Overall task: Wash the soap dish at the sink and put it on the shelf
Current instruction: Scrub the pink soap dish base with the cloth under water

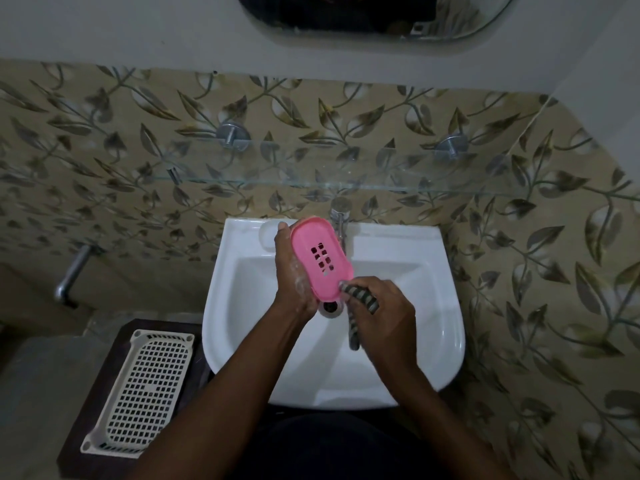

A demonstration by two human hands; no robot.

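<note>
A pink oval soap dish [320,258] with several drain holes is held tilted over the white sink [242,306]. My left hand [291,275] grips its left edge from behind and has soap suds on it. My right hand [377,306] holds a grey striped scrubbing cloth [360,299] whose tip touches the dish's lower right edge. A strip of the cloth hangs down into the basin. A glass shelf [346,168] on two metal brackets runs along the wall above the sink.
A chrome tap [341,220] stands at the sink's back, just right of the dish. A cream perforated plastic tray [145,389] lies on a dark stand to the left. A metal pipe [72,271] juts from the left wall. A mirror [374,15] hangs above.
</note>
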